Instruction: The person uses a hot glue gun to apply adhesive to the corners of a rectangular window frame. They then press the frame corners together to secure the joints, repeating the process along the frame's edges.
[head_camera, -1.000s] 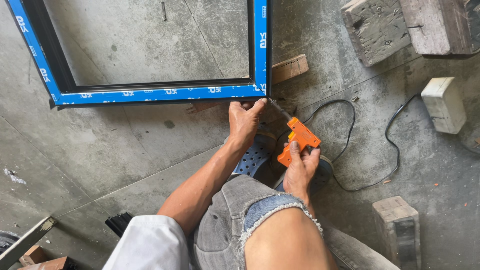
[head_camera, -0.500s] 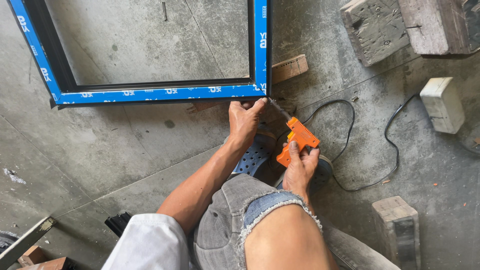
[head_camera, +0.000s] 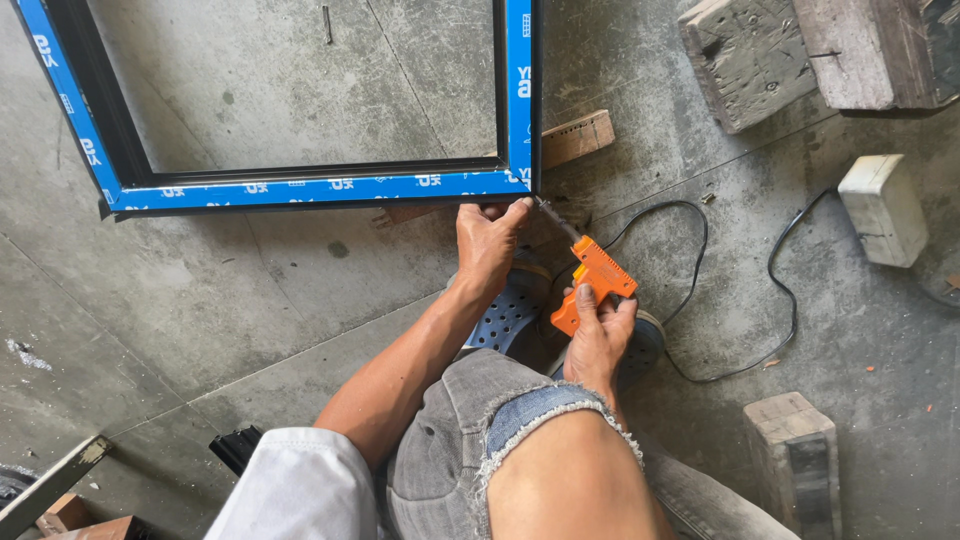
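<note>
The blue-taped rectangular metal frame (head_camera: 320, 188) lies unmoved on the grey concrete floor, its corner at twelve o'clock of the left hand (head_camera: 487, 245) steadying it, while the right hand (head_camera: 598, 335) still clasps the orange corded drill (head_camera: 592, 282), bit seemingly at that corner.

One labelled thing here: the bright blue protective film with small white printed marks (head_camera: 300, 188), a long flat strip covering the dark rectangular window frame (head_camera: 495, 100) on the concrete floor, running along its left, near and right sides. No packages, signs or screens.
</note>
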